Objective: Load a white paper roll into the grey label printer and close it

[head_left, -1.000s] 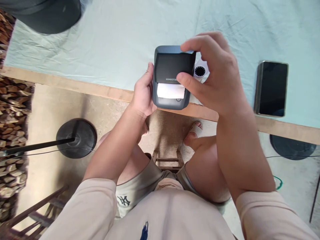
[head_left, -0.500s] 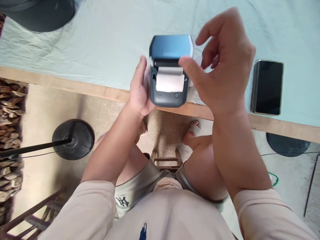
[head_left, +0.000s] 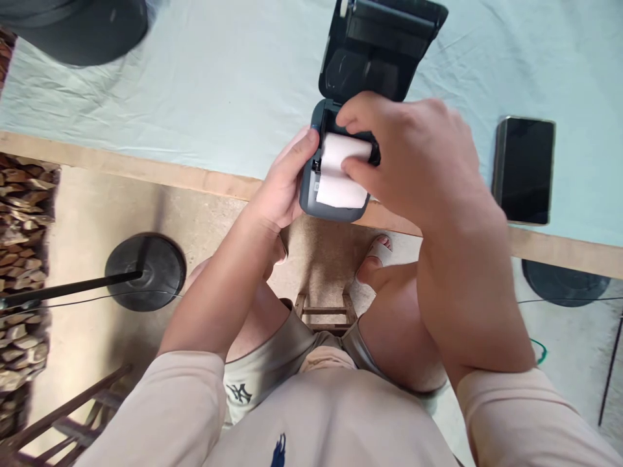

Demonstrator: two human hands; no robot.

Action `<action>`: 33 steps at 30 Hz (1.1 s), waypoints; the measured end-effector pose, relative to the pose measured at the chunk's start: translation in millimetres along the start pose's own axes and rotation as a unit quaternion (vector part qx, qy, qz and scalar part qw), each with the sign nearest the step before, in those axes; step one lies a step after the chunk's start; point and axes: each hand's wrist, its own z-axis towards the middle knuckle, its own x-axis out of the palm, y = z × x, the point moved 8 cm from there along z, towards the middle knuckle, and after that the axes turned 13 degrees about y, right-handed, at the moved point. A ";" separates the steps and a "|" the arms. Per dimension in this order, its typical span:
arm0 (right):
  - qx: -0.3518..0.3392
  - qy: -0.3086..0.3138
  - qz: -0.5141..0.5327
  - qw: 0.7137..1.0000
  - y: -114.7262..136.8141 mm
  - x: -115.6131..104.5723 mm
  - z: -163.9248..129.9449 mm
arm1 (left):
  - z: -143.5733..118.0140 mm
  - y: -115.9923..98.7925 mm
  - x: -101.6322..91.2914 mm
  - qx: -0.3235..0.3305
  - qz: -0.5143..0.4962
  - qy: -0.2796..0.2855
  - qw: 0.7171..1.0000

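A dark label printer (head_left: pixel 307 198) is held at the table's front edge. My left hand (head_left: pixel 292 172) is closed around its left side, thumb on the rim. The printer's black lid (head_left: pixel 374 58) is swung up and back, showing its inside. A white paper roll (head_left: pixel 343 149) lies in the compartment, its loose end hanging over the front. My right hand (head_left: pixel 413 149) reaches over the compartment from the right. Its thumb touches the paper and its index finger is apart from it, just behind the roll. The other right fingers are hidden.
A black phone-like device (head_left: pixel 524 170) lies on the cloth-covered table (head_left: pixel 195 84) to the right. A dark round object (head_left: pixel 78 32) sits at the far left. Below are a black stand base (head_left: pixel 145 272), stacked firewood (head_left: pixel 24 207) and a wooden stool (head_left: pixel 78 415).
The printer's blue-topped lid has swung up from partly covering the roll to wide open. My right hand has come down and left over the paper. The printer has shifted slightly right and tilted.
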 end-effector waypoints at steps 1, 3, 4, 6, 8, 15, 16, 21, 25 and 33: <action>0.016 0.022 -0.021 0.999 -1.4 3.5 1.1 | -0.4 -0.5 1.3 -0.002 0.007 0.001 1.000; 0.039 0.063 -0.034 0.997 -3.6 9.8 2.8 | -1.0 -2.0 5.3 -0.003 0.025 0.010 1.000; 0.049 0.080 -0.036 0.995 -4.3 11.7 3.1 | -1.1 -2.6 7.4 -0.003 0.033 0.016 0.999; 0.062 0.091 -0.026 0.994 -4.1 10.5 1.6 | -1.4 -3.8 8.9 0.001 0.042 0.017 0.999; 0.041 0.073 0.017 0.996 0.2 2.0 -2.3 | -1.3 -5.3 6.5 0.015 0.039 0.006 0.999; -0.138 -0.130 0.488 0.852 -34.6 -33.9 -8.3 | 4.0 -3.0 -0.2 0.017 -0.024 0.027 0.999; -0.104 -0.133 0.529 0.831 -51.3 -24.7 -2.1 | 4.3 -3.1 -1.1 0.017 -0.027 0.022 0.999; 0.000 -0.261 0.524 0.810 -119.3 5.3 4.6 | 2.4 -2.4 -8.4 0.008 -0.033 -0.043 0.999; -0.001 -0.312 0.434 0.845 -143.4 4.8 -6.9 | 3.4 0.7 -5.8 -0.013 -0.042 -0.034 0.998; 0.178 -0.179 0.142 0.957 -159.3 8.8 -9.8 | 6.6 -3.7 -0.2 0.039 -0.041 0.036 0.998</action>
